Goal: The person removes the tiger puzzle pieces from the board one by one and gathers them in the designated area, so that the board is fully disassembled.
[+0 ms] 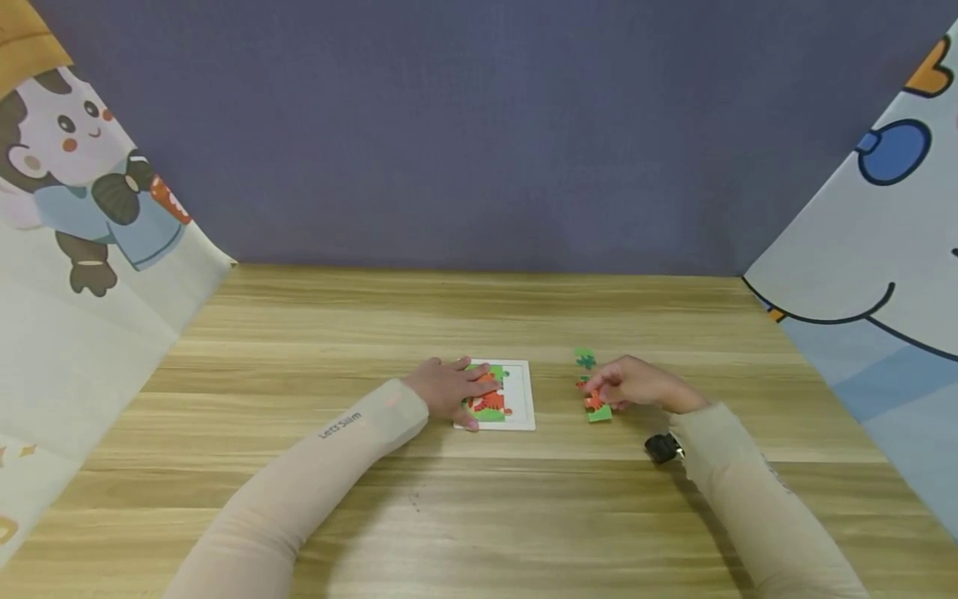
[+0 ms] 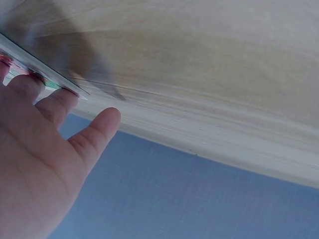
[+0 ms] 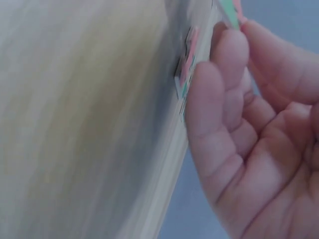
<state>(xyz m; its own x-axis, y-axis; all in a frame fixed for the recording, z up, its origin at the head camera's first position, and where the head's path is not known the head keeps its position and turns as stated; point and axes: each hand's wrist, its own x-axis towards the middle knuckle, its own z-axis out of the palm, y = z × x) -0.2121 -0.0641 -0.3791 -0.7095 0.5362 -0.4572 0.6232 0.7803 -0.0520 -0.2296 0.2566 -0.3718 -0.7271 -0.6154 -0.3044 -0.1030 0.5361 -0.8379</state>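
A white puzzle tray (image 1: 521, 398) lies on the table, its left part filled with green and red jigsaw pieces (image 1: 488, 408). My left hand (image 1: 446, 389) rests across the tray's left side with fingers spread; the left wrist view shows the fingers of this hand (image 2: 42, 144) over the tray's edge (image 2: 60, 79). Right of the tray, my right hand (image 1: 636, 384) pinches a red and green puzzle piece (image 1: 597, 406) between thumb and fingers. In the right wrist view that puzzle piece (image 3: 230, 12) shows at the fingertips, partly out of frame.
A green puzzle piece (image 1: 585, 358) lies beyond my right hand, and another loose piece (image 3: 188, 57) sits partly hidden near the fingers. A small black object (image 1: 662, 448) is by the right wrist. A dark blue panel (image 1: 479, 141) stands behind the wooden table (image 1: 479, 312).
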